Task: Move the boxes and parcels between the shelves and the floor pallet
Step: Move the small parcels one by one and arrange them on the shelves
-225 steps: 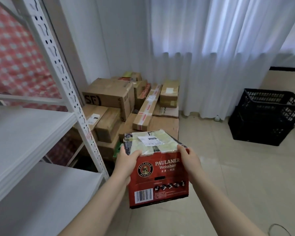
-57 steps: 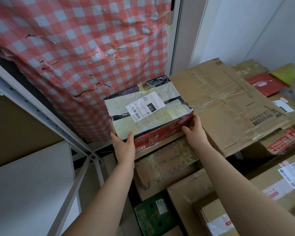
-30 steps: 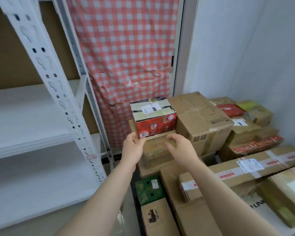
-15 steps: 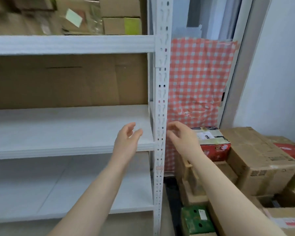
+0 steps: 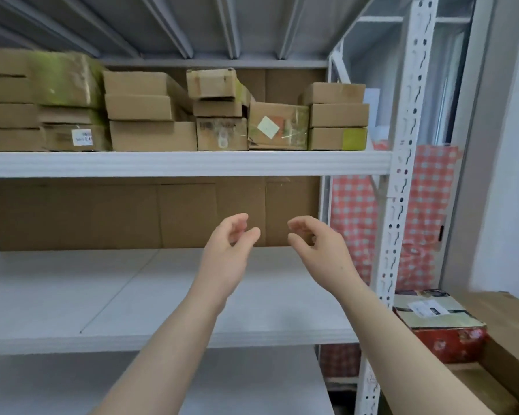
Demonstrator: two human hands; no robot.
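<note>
Head view: with the red box (image 5: 440,328) released among the floor cartons (image 5: 511,351), left hand (image 5: 226,260) and right hand (image 5: 320,256) rise empty, loosely curled, probably bound for the shelf boxes (image 5: 277,126).

Matt cardboard boxes (image 5: 152,136) (some taped glossy) on painted-metal shelf (image 5: 186,163).

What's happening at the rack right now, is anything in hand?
Nothing is in hand. The person faces the white rack with the left hand and right hand both raised and empty, fingers loosely curled, in front of the bare middle shelf. The upper shelf holds stacked cardboard boxes. A red box with a shipping label sits outside the rack to the right, past the upright.
</note>
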